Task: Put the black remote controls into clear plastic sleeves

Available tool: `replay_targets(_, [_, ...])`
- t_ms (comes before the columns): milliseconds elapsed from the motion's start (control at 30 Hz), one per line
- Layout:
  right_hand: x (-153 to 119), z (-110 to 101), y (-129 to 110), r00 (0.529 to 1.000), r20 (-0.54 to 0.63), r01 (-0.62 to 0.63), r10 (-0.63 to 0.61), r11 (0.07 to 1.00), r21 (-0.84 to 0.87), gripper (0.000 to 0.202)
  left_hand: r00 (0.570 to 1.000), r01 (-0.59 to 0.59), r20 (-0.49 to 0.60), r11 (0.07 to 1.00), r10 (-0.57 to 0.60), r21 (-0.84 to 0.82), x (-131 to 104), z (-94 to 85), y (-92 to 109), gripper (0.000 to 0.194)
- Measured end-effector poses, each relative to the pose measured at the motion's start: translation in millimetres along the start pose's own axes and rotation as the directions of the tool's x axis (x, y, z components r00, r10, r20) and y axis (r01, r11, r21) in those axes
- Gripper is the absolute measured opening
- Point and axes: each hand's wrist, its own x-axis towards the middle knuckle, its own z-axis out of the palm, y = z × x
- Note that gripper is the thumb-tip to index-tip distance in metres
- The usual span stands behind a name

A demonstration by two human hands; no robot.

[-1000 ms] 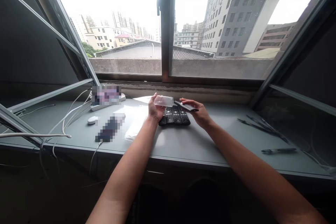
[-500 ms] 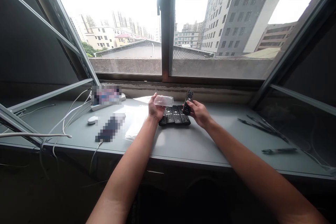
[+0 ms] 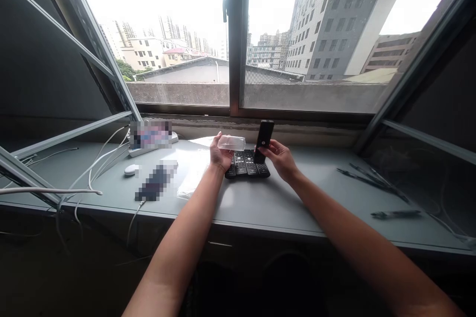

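Observation:
My left hand [image 3: 220, 154] grips a clear plastic sleeve [image 3: 232, 143], which points to the right above the table. In my right hand [image 3: 278, 155] a black remote control [image 3: 264, 139] is held nearly upright, its plain side with a small light dot facing me. Beneath and between both hands, several black remotes [image 3: 247, 170] lie side by side on the grey table [image 3: 260, 208]. The left end of that row is partly hidden by my left hand. Clear plastic wrapping [image 3: 189, 185] lies left of my left wrist.
On the left are a power strip [image 3: 154, 144] with white cables, a white mouse-like object [image 3: 130, 170] and a blurred dark device [image 3: 153, 184]. Dark cable-like strips [image 3: 366, 178] and a pen-like object [image 3: 396, 214] lie at the right. A window stands behind the table.
The remote in my right hand has been turned over: its button side showed before, and its plain side shows now. My left hand and the sleeve are almost unmoved.

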Motion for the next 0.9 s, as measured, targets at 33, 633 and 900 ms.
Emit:
replay_targets(33, [0,0,0,0.999,0.009,-0.047,0.047,0.999,0.014,0.042,1.0,-0.003,-0.002,1.0,0.003,0.004,1,-0.4,0,0.022])
replay_targets(633, [-8,5,-7,0.94,0.192,-0.25,0.281,0.953,-0.17,0.052,0.999,-0.037,0.003,0.999,0.037,0.017,6,-2.3,0,0.022])
replay_targets(900, [-4,6,0,0.956,0.14,-0.243,0.257,0.964,-0.109,0.049,0.967,-0.042,0.253,0.955,-0.035,0.294,-4,0.8,-12,0.029])
